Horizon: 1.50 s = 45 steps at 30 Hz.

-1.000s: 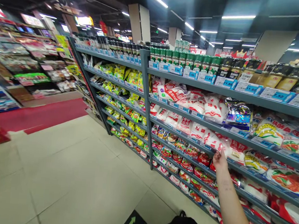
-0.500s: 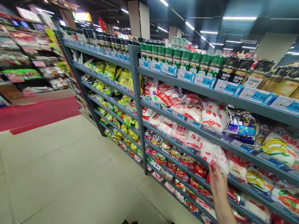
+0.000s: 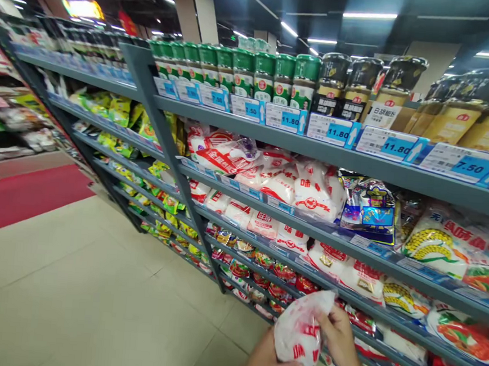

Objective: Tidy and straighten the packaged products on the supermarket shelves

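A white plastic bag with red print (image 3: 299, 329) is held upright in front of me, low in the head view. My right hand (image 3: 339, 340) grips its right side, fingers wrapped around the edge. My left hand (image 3: 264, 364) cups it from below and the left. The bag hangs just in front of the lower tiers of a grey store shelf (image 3: 273, 137). Similar white and red bags (image 3: 307, 191) lie in rows on the middle tiers.
Green-capped jars (image 3: 253, 76) and dark-capped jars (image 3: 362, 91) line the top tier above blue price tags (image 3: 337, 131). Yellow and green packets (image 3: 118, 111) fill the far left bays. A tiled aisle floor (image 3: 71, 282) and a red mat (image 3: 23, 194) lie to the left.
My right hand pulled a white bag off the middle shelf and brought it down in front of me. My left hand came up and took hold of it too.
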Motion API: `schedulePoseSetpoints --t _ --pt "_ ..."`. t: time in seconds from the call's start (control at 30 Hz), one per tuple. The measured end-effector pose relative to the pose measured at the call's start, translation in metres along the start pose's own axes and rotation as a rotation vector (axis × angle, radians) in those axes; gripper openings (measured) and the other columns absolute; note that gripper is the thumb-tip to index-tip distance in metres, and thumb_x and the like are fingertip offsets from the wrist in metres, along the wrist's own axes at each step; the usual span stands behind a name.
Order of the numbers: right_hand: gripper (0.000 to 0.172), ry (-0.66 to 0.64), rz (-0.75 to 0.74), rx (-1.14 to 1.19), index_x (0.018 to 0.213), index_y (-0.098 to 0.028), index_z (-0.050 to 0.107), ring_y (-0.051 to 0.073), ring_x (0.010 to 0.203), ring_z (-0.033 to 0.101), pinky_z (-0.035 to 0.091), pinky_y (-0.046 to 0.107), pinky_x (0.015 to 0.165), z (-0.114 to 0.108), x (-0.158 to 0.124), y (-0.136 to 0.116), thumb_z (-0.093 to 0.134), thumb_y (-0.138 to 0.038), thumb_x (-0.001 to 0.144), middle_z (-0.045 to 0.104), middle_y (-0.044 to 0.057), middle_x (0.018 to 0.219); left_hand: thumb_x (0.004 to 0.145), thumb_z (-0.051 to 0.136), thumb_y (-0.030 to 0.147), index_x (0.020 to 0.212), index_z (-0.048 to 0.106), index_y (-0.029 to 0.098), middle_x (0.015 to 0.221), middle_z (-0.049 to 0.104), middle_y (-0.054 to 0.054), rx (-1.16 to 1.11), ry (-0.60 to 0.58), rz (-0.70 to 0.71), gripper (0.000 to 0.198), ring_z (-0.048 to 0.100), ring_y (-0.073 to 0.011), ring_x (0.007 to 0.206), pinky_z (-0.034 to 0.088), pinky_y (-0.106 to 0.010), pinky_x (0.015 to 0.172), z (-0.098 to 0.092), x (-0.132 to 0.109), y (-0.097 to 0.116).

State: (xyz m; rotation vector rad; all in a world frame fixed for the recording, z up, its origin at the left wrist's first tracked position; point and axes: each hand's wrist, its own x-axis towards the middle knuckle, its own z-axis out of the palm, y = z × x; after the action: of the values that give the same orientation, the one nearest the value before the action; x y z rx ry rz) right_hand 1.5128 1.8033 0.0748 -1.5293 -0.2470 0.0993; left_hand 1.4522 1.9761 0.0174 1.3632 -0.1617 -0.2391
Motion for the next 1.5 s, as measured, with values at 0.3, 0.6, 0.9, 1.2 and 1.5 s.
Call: schedulePoseSetpoints --t 0.3,0.6,0.9,1.2,1.5 --pt "0.042 -0.046 0.108 0.053 0.124 -0.029 0.053 0.020 0.084 0.068 0.053 0.031 0.070 -0.044 0.004 -0.003 0.067 -0.050 0.090 0.059 0.011 0.132 0.067 0.076 0.064 0.117 0.060 0.015 0.080 0.072 -0.008 -0.199 0.110 -0.256 0.072 0.065 -0.0202 0.065 0.053 -0.030 0.058 -0.006 0.037 0.023" --pt "0.056 0.018 -0.213 -0.827 0.150 -0.020 0.038 0.026 0.144 0.030 0.029 0.050 0.118 -0.037 0.030 -0.005 0.042 -0.048 0.102 0.034 0.010 0.156 0.065 0.079 0.054 0.096 0.062 0.012 0.048 0.060 0.001 -0.274 0.388 -0.195 0.055 0.051 -0.0131 0.034 0.037 -0.022 0.033 -0.043 0.079 0.083" --pt "0.073 0.021 -0.277 -1.426 0.139 0.002 0.051 0.035 0.141 0.034 0.040 0.050 0.113 -0.023 0.062 0.011 0.027 -0.057 0.102 0.034 0.017 0.152 0.057 0.082 0.051 0.092 0.063 0.010 0.050 0.064 0.000 -0.264 0.637 -0.078 0.057 0.049 -0.0126 0.032 0.039 -0.023 0.032 -0.103 0.088 0.108" --pt "0.078 -0.040 -0.225 -1.477 0.138 0.008 0.049 0.043 0.138 0.035 0.039 0.053 0.112 -0.015 0.071 0.006 0.054 -0.055 0.093 0.035 0.026 0.150 0.058 0.086 0.053 0.101 0.066 0.013 0.095 0.075 -0.009 -0.243 0.449 0.028 0.063 0.069 -0.0235 0.085 0.054 -0.032 0.078 -0.078 0.111 0.080" --pt "0.058 0.015 -0.296 -1.094 0.140 -0.011 0.050 0.031 0.135 0.044 0.044 0.051 0.108 -0.040 0.061 -0.001 0.053 -0.049 0.096 0.045 0.016 0.148 0.081 0.069 0.048 0.114 0.061 0.013 0.115 0.070 -0.012 0.096 0.134 0.262 0.049 0.064 -0.0245 0.102 0.048 -0.037 0.095 -0.042 0.164 0.083"
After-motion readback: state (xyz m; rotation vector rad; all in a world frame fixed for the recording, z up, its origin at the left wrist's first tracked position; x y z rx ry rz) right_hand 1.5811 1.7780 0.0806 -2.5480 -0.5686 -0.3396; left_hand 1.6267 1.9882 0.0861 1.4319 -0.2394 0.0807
